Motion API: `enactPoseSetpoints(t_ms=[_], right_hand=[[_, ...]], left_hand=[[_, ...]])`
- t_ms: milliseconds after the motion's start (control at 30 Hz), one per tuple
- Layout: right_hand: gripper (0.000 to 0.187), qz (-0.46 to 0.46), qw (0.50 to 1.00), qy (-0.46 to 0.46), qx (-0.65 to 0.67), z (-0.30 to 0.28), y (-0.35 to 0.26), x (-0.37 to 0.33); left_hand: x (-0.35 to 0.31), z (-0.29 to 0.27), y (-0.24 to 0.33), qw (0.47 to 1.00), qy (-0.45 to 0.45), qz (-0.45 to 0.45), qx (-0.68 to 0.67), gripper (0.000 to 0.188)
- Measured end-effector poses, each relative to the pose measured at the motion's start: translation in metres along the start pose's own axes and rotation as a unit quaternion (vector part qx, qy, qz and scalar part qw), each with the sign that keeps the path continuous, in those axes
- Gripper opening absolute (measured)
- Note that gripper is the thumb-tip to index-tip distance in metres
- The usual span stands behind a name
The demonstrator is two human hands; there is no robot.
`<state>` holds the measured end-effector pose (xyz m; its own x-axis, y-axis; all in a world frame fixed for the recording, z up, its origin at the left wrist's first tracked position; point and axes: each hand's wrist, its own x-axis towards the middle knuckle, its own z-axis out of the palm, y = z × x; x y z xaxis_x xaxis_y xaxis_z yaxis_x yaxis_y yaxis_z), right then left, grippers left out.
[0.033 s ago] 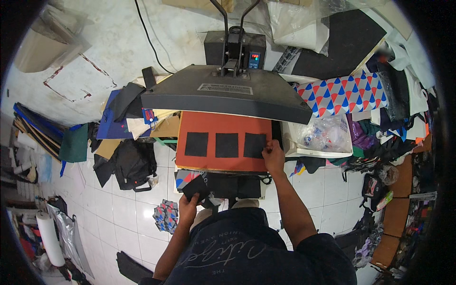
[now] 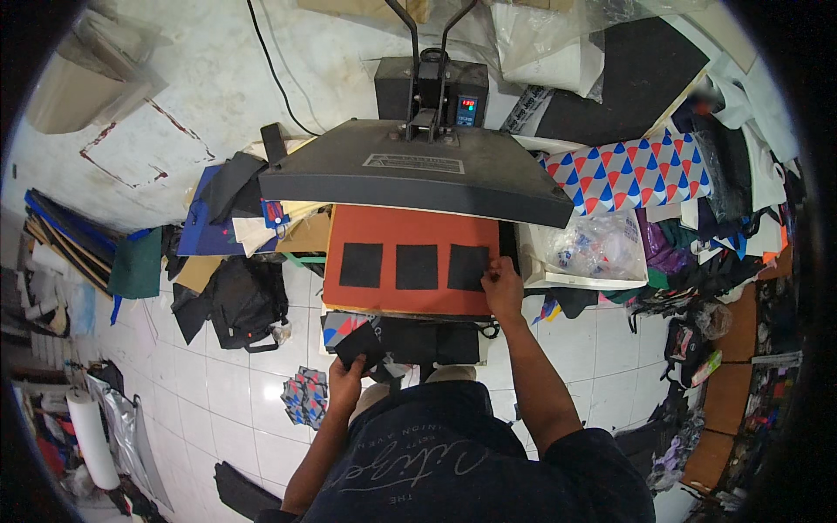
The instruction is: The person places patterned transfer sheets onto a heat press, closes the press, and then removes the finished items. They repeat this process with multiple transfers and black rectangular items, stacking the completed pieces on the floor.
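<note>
Three black fabric squares lie in a row on the orange-red pad (image 2: 410,301) of a heat press: a left one (image 2: 361,265), a middle one (image 2: 416,267) and a right one (image 2: 467,264). My right hand (image 2: 501,286) is closed in a pinch at the right square's lower right edge. In front of the pad, my left hand (image 2: 345,376) grips another black piece of fabric (image 2: 360,345); whether it is one layer or a stack I cannot tell. Overhead, the press's dark upper plate (image 2: 410,187) is raised and covers the pad's far part.
More black pieces (image 2: 418,340) lie just below the pad's front edge. A white box (image 2: 584,281) with clear plastic bags stands to the right, beside a patterned roll (image 2: 623,174). On the floor at left are a black backpack (image 2: 248,301) and a patterned pile (image 2: 304,397).
</note>
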<state>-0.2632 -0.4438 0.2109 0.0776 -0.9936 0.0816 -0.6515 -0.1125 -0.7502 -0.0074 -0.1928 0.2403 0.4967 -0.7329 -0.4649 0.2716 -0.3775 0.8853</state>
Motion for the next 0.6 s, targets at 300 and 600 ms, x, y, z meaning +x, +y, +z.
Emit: enactPoseSetpoints(t_ms=[300, 600], right_hand=[[0.032, 0.001, 0.998, -0.007, -0.057, -0.009, -0.011, 0.000], [0.041, -0.247, 0.949, -0.106, -0.167, 0.052, -0.074, -0.059]], left_hand=[[0.006, -0.007, -0.002, 1.000, -0.012, 0.004, -0.009, 0.023], [0.015, -0.017, -0.002, 0.999, -0.029, 0.005, 0.030, 0.026]])
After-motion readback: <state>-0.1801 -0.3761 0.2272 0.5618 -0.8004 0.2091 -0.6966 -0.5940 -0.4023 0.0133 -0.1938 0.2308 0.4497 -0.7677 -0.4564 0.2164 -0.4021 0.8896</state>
